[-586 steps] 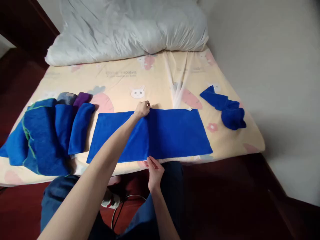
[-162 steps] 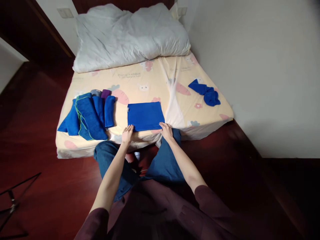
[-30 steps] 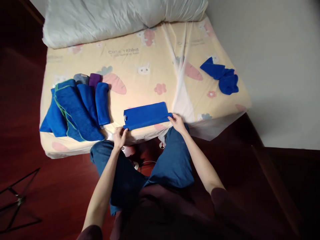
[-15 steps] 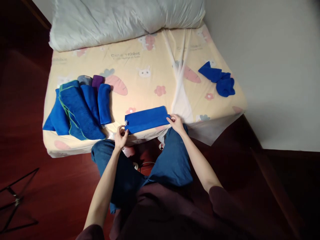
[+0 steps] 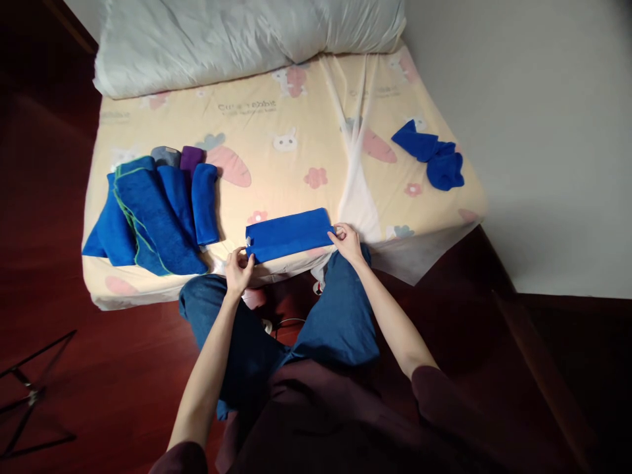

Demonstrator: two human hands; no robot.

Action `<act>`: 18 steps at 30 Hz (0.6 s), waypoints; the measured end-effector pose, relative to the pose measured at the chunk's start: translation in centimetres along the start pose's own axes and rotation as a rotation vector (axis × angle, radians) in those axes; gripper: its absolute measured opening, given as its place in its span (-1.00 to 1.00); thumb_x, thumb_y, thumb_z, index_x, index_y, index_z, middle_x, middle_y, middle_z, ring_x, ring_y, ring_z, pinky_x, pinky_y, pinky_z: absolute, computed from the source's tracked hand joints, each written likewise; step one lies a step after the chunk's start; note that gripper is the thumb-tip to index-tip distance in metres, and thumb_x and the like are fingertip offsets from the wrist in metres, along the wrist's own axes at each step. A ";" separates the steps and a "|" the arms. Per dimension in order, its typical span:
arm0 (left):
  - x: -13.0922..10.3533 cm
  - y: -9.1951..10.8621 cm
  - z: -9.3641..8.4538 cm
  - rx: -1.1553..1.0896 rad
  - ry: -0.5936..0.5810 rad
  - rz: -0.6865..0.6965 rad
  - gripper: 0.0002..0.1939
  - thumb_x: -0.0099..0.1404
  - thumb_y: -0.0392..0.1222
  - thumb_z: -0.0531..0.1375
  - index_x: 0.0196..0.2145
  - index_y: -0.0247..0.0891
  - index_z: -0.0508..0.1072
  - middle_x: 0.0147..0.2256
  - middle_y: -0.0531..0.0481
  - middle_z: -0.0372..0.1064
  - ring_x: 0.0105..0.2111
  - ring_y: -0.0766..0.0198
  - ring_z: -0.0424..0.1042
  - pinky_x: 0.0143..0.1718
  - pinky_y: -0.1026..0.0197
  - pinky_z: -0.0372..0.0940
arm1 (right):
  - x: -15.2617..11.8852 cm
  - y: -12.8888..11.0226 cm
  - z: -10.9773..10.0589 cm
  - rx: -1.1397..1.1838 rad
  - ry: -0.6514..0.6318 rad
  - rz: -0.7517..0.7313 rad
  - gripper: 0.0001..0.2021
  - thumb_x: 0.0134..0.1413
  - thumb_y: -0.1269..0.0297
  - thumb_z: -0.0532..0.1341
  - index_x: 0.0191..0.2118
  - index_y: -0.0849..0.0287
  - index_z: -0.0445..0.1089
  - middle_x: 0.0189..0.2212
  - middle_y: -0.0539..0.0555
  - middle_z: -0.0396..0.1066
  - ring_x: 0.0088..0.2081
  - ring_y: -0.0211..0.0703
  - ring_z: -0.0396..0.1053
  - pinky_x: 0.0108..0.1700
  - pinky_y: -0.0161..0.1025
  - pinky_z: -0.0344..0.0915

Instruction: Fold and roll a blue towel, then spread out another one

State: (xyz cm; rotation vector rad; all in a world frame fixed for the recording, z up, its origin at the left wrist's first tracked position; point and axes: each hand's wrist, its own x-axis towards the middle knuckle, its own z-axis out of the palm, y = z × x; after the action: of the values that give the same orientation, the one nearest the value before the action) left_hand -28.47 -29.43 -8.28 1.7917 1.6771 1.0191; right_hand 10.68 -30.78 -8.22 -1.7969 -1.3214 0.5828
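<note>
A blue towel [image 5: 289,234], folded into a long flat strip, lies along the front edge of the bed. At its near left corner, beside a small white tag, my left hand [image 5: 239,268] pinches the cloth between thumb and fingers. My right hand [image 5: 347,242] grips the right end of the same strip in the same way. To the left lie more blue towels [image 5: 153,217], one with a green stitched edge. A rolled blue towel [image 5: 204,204] rests closest to the strip, with purple cloth [image 5: 191,158] and grey cloth [image 5: 166,157] behind it.
Crumpled blue cloths [image 5: 434,155] lie at the right of the patterned bed sheet [image 5: 286,178]. A pale quilt [image 5: 237,46] covers the back of the bed. White wall [image 5: 543,164] stands at the right, and a black metal stand [image 5: 32,395] is on the dark red floor.
Both hands keep hold of the towel strip and have hardly moved. The view has shifted very slightly.
</note>
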 end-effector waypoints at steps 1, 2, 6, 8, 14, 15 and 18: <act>0.0 0.0 0.1 0.007 0.006 -0.004 -0.59 0.35 0.08 0.26 0.03 -0.23 0.48 -0.28 -0.06 0.45 -0.31 0.17 0.47 -0.14 0.12 0.40 | 0.0 0.0 0.0 -0.005 -0.006 -0.001 -0.59 0.13 -0.03 0.30 -0.06 0.19 0.51 -0.42 0.05 0.49 -0.39 -0.12 0.38 -0.21 -0.16 0.38; -0.1 0.1 0.1 0.011 0.011 -0.010 -0.60 0.35 0.07 0.26 0.02 -0.23 0.48 -0.30 -0.04 0.44 -0.32 0.19 0.46 -0.17 0.13 0.40 | 0.0 0.1 0.1 -0.006 -0.009 -0.004 -0.59 0.13 -0.02 0.30 -0.05 0.19 0.51 -0.42 0.05 0.49 -0.39 -0.12 0.38 -0.20 -0.17 0.38; -0.1 0.2 0.3 -0.016 0.004 -0.031 -0.63 0.35 0.04 0.24 -0.01 -0.24 0.44 -0.40 0.03 0.39 -0.39 0.24 0.42 -0.26 0.21 0.36 | 0.0 0.0 0.0 -0.003 -0.014 -0.011 -0.60 0.14 0.00 0.30 -0.04 0.20 0.50 -0.42 0.04 0.49 -0.38 -0.12 0.38 -0.19 -0.17 0.38; 0.0 0.2 0.3 -0.032 -0.004 -0.034 -0.64 0.36 0.03 0.22 -0.01 -0.24 0.43 -0.43 0.05 0.37 -0.41 0.25 0.40 -0.28 0.22 0.34 | 0.0 0.0 0.0 -0.006 -0.015 -0.008 -0.61 0.14 0.01 0.30 -0.05 0.20 0.50 -0.42 0.05 0.49 -0.38 -0.12 0.38 -0.20 -0.17 0.37; -0.1 0.2 0.5 0.037 0.003 -0.007 -0.65 0.36 0.03 0.24 -0.01 -0.22 0.45 -0.43 0.04 0.35 -0.34 0.17 0.42 -0.19 0.15 0.35 | 0.0 0.0 0.2 -0.016 -0.036 -0.015 -0.65 0.18 0.02 0.29 -0.07 0.18 0.49 -0.39 0.04 0.48 -0.38 -0.12 0.41 -0.18 -0.17 0.41; -0.1 0.3 0.5 0.070 0.016 -0.005 -0.66 0.36 0.03 0.24 -0.01 -0.21 0.46 -0.41 0.02 0.35 -0.30 0.13 0.43 -0.15 0.12 0.35 | 0.0 0.0 0.2 -0.019 -0.035 -0.024 -0.66 0.18 0.03 0.29 -0.07 0.17 0.48 -0.38 0.04 0.48 -0.38 -0.13 0.41 -0.18 -0.16 0.42; -0.2 0.3 0.4 0.156 0.066 -0.014 -0.65 0.33 0.03 0.28 -0.03 -0.21 0.48 -0.41 -0.03 0.35 -0.20 0.03 0.42 -0.09 0.04 0.37 | -0.1 -0.3 0.1 -0.058 -0.003 -0.093 -0.73 0.21 0.10 0.29 -0.08 0.16 0.48 -0.29 0.09 0.50 -0.31 -0.10 0.43 -0.10 -0.12 0.45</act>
State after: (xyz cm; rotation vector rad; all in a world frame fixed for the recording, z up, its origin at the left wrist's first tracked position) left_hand -27.96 -29.63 -8.32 1.8590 1.8521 0.9748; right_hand 10.34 -30.84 -8.03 -1.7703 -1.4287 0.5014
